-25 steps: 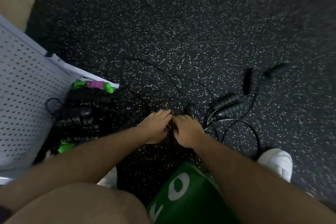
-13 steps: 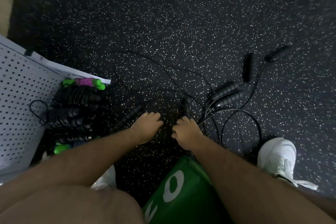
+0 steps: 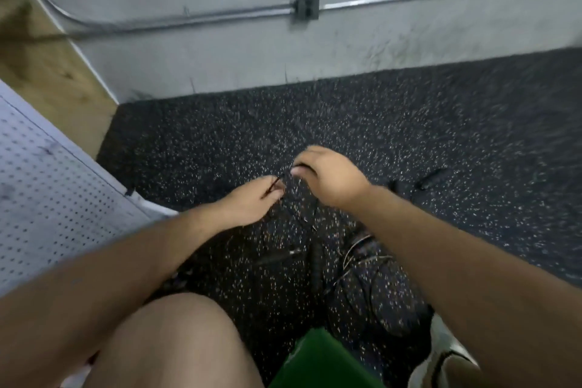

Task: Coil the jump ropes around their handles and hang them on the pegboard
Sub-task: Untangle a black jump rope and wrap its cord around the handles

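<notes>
My left hand [image 3: 252, 203] and right hand [image 3: 330, 178] are held close together above the speckled floor [image 3: 456, 135]. A thin black rope [image 3: 273, 186] runs between them. The left grip pinches the rope between thumb and fingertips. The right grip is curled over it with the thumb pressed in, though blur hides the exact hold. From the hands the rope hangs down to the floor, where a black handle [image 3: 316, 261] lies among more loose loops. A second handle [image 3: 433, 178] lies further right on the floor. The white pegboard [image 3: 47, 198] is at my left.
</notes>
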`<action>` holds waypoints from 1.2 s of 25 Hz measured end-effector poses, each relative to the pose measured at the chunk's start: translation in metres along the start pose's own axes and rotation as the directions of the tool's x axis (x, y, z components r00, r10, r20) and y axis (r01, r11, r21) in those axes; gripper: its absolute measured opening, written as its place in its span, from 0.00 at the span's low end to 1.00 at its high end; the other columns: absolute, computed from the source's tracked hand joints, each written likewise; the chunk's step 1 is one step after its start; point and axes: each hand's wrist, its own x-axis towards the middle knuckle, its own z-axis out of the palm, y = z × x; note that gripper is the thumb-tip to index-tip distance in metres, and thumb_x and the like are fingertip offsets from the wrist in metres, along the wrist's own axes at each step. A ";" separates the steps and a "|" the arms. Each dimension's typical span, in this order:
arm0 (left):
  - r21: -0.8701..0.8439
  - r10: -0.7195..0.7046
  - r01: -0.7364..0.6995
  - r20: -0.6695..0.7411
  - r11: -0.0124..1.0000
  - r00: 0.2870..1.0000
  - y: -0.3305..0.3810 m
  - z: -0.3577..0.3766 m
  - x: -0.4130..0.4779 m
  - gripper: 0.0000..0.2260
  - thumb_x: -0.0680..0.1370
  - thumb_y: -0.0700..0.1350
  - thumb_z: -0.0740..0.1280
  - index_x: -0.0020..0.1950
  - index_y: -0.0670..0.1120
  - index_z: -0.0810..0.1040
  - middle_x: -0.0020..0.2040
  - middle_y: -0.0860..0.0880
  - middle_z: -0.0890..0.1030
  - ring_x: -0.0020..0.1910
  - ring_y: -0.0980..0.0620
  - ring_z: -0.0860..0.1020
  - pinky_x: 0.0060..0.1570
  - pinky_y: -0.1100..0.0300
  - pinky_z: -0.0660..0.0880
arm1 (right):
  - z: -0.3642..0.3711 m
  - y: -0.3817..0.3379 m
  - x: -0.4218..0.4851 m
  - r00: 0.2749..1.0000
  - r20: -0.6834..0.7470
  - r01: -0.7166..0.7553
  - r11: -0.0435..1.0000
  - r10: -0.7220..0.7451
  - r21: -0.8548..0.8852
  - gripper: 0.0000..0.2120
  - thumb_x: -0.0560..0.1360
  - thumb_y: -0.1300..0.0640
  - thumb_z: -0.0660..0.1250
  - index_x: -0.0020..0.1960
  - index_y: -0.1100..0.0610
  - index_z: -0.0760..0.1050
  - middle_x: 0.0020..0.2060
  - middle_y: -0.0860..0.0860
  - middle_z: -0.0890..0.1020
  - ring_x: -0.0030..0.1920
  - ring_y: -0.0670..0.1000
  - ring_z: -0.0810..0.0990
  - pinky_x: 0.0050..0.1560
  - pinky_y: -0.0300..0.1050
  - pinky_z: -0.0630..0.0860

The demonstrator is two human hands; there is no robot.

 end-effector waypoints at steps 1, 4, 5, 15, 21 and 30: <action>-0.003 0.012 -0.012 -0.014 1.000 1.000 0.023 -0.026 -0.002 0.08 0.83 0.51 0.63 0.58 0.49 0.75 0.47 0.48 0.80 0.45 0.50 0.78 0.48 0.51 0.75 | -0.032 -0.014 0.003 0.998 -0.042 0.037 0.999 -0.037 -0.009 0.12 0.84 0.52 0.61 0.55 0.57 0.79 0.48 0.49 0.78 0.49 0.49 0.75 0.53 0.46 0.72; 0.045 0.055 -0.053 -0.059 0.998 0.997 0.093 -0.088 -0.015 0.14 0.81 0.56 0.66 0.66 0.55 0.73 0.42 0.52 0.78 0.40 0.54 0.77 0.40 0.57 0.72 | -0.114 -0.054 -0.001 0.971 -0.203 0.124 0.992 -0.122 -0.003 0.10 0.83 0.53 0.64 0.55 0.57 0.81 0.49 0.49 0.82 0.50 0.48 0.76 0.54 0.43 0.72; 0.040 0.071 -0.068 -0.091 0.997 0.993 0.113 -0.100 -0.018 0.13 0.81 0.56 0.66 0.65 0.56 0.73 0.40 0.52 0.79 0.40 0.53 0.78 0.40 0.55 0.73 | -0.134 -0.064 -0.005 0.960 -0.247 0.134 0.991 -0.130 0.002 0.10 0.82 0.54 0.64 0.54 0.57 0.81 0.49 0.49 0.82 0.51 0.48 0.77 0.54 0.43 0.72; -0.213 -0.161 0.112 -0.228 0.971 0.960 0.101 -0.080 -0.048 0.13 0.86 0.46 0.59 0.47 0.49 0.81 0.41 0.50 0.85 0.43 0.52 0.83 0.48 0.49 0.79 | -0.186 -0.050 -0.064 0.911 -0.286 -0.223 0.939 0.297 0.263 0.08 0.82 0.49 0.62 0.54 0.51 0.76 0.43 0.46 0.81 0.45 0.50 0.80 0.47 0.47 0.75; -0.162 0.057 -0.128 -0.386 0.978 0.921 0.144 -0.098 -0.036 0.09 0.84 0.50 0.63 0.50 0.53 0.83 0.40 0.56 0.84 0.39 0.61 0.81 0.43 0.65 0.75 | -0.167 -0.063 -0.056 0.982 0.017 -0.187 0.956 0.188 0.225 0.12 0.81 0.42 0.63 0.57 0.46 0.79 0.43 0.41 0.81 0.41 0.40 0.78 0.45 0.40 0.74; -0.188 -0.096 0.051 -0.235 0.981 0.967 0.108 -0.087 -0.031 0.12 0.85 0.47 0.60 0.48 0.49 0.81 0.42 0.52 0.85 0.45 0.53 0.84 0.52 0.52 0.81 | -0.172 -0.067 -0.057 0.940 -0.094 -0.283 0.902 0.329 0.327 0.08 0.83 0.50 0.59 0.54 0.48 0.77 0.44 0.46 0.83 0.42 0.48 0.83 0.49 0.47 0.79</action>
